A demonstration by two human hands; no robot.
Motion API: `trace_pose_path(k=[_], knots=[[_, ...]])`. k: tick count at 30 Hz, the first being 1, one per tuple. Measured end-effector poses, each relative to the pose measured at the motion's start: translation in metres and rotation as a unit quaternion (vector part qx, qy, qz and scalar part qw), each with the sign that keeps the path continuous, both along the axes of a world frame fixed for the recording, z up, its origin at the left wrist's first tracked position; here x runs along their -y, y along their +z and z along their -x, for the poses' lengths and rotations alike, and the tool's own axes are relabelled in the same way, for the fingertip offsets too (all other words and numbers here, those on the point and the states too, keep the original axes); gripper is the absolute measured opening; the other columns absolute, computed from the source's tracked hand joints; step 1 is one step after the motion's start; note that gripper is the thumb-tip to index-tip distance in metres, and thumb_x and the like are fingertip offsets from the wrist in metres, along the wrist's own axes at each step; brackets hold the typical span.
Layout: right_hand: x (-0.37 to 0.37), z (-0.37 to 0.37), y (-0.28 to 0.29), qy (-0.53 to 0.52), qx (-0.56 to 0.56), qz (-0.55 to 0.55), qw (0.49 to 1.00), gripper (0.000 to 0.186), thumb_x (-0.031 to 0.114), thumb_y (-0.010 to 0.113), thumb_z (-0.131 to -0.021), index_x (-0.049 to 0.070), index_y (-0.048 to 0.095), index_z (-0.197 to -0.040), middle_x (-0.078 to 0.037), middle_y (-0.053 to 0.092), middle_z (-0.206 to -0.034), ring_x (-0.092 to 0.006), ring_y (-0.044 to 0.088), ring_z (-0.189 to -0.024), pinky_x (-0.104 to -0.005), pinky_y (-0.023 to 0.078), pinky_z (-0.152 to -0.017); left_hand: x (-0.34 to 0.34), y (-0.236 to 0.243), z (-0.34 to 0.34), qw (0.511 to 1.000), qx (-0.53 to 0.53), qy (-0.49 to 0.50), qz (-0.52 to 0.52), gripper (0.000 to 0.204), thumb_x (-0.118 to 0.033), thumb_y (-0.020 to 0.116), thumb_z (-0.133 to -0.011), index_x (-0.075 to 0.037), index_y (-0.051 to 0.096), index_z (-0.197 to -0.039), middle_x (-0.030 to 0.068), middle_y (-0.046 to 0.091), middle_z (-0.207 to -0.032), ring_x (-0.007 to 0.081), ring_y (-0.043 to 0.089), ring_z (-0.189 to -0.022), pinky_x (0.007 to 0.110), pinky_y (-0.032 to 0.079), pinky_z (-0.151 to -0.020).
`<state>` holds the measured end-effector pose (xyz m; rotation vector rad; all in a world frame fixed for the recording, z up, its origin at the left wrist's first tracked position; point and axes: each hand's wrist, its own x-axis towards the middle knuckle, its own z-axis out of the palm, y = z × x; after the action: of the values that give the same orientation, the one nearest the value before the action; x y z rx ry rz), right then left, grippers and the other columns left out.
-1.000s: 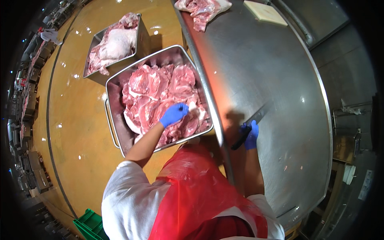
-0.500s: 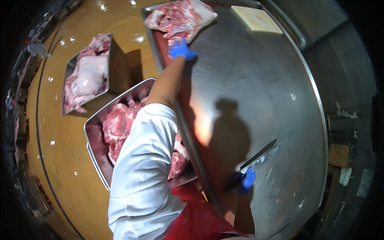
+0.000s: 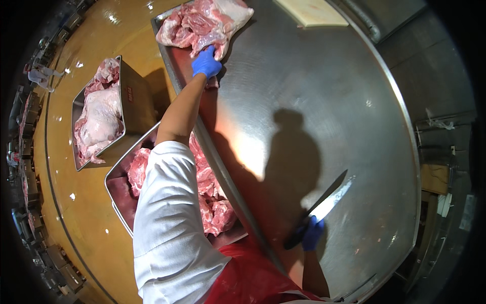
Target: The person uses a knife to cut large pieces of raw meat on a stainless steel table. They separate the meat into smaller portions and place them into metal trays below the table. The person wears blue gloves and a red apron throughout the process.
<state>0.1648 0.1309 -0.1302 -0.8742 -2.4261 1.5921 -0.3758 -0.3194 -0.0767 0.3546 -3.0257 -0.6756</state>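
Note:
At the far left end of the steel table lies a large cut of raw meat (image 3: pixel 202 23), pink with pale skin on its right side. My left hand (image 3: pixel 206 63), in a blue glove, reaches out to its near end, and the fingers curl round the meat there. A small strip of the meat shows below the hand. My right hand (image 3: pixel 313 235), also blue-gloved, is low on the right. It grips a knife (image 3: pixel 331 199) by its dark handle, the long blade pointing away and to the right over the table.
The steel table (image 3: pixel 364 147) has a raised rim. A pale cutting board (image 3: pixel 314 11) lies at its far edge. To the left, a metal bin (image 3: pixel 136 99) holds meat, and a nearer metal tub (image 3: pixel 117 182) holds several pink pieces under my left arm. A person (image 3: pixel 43 76) stands far left.
My left hand's spread fingers have closed on the meat's near end. The view has shifted, so meat and board sit higher and further left. My right hand still holds the knife, its bright blade face showing more.

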Motion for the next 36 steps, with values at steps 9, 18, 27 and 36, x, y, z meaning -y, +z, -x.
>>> trace_pose_path(k=[9, 18, 27, 36], knots=[[0.017, 0.014, 0.019, -0.017, -0.099, 0.238, 0.966, 0.017, 0.021, 0.052, -0.102, 0.008, 0.053, -0.092, -0.005, 0.056, -0.069, -0.0142, 0.05, -0.041, -0.0298, 0.043, -0.038, -0.027, 0.019, -0.065, 0.994, 0.047, -0.094, -0.015, 0.053, -0.028, 0.064, -0.077, -0.009, 0.063, -0.126, 0.0236, 0.064, -0.125, 0.0388, 0.062, -0.116, 0.044, 0.05, -0.098], [0.01, 0.013, 0.016, -0.009, -0.106, 0.22, 0.97, 0.017, 0.023, 0.052, -0.104, 0.006, 0.057, -0.106, -0.003, 0.056, -0.071, -0.0126, 0.054, -0.045, -0.03, 0.044, -0.041, -0.174, -0.015, -0.31, 0.935, 0.076, -0.331, -0.107, 0.057, -0.038, 0.067, -0.08, -0.009, 0.057, -0.128, 0.023, 0.065, -0.118, 0.0421, 0.061, -0.111, 0.045, 0.049, -0.097], [-0.099, -0.041, 0.078, -0.168, -0.196, 0.309, 0.915, 0.031, 0.036, 0.054, -0.103, 0.006, 0.053, -0.112, -0.008, 0.061, -0.099, -0.0198, 0.063, -0.084, -0.039, 0.058, -0.074, -0.228, 0.001, -0.527, 0.623, 0.322, -0.531, -0.474, 0.038, -0.02, 0.062, -0.098, 0.0, 0.059, -0.13, 0.0126, 0.061, -0.131, 0.0202, 0.058, -0.118, 0.034, 0.047, -0.101], [-0.165, -0.198, 0.054, -0.251, -0.138, 0.164, 0.944, 0.031, 0.036, 0.058, -0.1, 0.006, 0.056, -0.094, 0.0, 0.053, -0.08, -0.0107, 0.048, -0.07, -0.0291, 0.043, -0.062, -0.393, 0.119, -0.555, 0.732, 0.248, -0.441, -0.457, 0.063, -0.03, 0.062, -0.097, -0.001, 0.038, -0.146, 0.0136, 0.053, -0.134, 0.0215, 0.051, -0.126, 0.034, 0.042, -0.105]])
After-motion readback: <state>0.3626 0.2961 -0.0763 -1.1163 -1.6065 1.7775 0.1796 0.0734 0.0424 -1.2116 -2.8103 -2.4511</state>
